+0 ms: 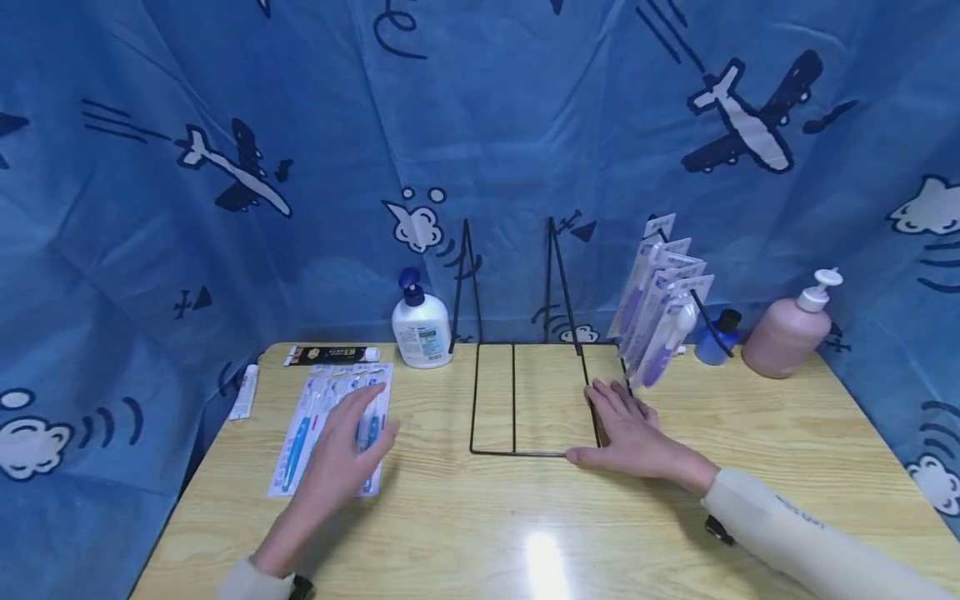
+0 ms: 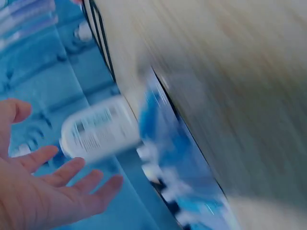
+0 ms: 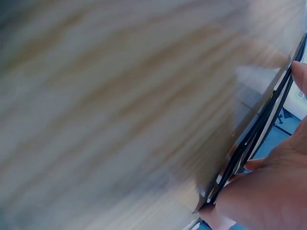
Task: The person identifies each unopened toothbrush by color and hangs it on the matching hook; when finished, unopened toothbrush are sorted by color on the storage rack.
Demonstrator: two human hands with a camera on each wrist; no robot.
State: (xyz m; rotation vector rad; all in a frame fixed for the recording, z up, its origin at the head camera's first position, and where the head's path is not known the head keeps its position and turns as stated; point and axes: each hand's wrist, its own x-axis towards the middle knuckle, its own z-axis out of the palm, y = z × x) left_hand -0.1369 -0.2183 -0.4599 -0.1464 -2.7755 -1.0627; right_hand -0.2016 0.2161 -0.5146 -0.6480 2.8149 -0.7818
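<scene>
The right hand (image 1: 624,433) is touching a wire rack (image 1: 513,400) at the tabletop's (image 1: 450,533) back edge, fingers extended.
The left hand (image 1: 341,458), thumb and fingers parted, is hovering empty over toothbrush packs (image 1: 296,450) near the left edge.

Blue cloth backdrop (image 1: 495,125) (airplanes (image 1: 753,129) and clouds (image 1: 417,227) throughout) behind a pale wood-grain table (image 1: 450,525), bright glare (image 1: 547,567) on top.

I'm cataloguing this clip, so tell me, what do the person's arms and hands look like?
Both the left hand and right hand are bare, without gloves. The left sleeve and right sleeve are pale cream; the right one carries small dark marking, too small to read. A small black item shows at each wrist, one left, one right.
</scene>
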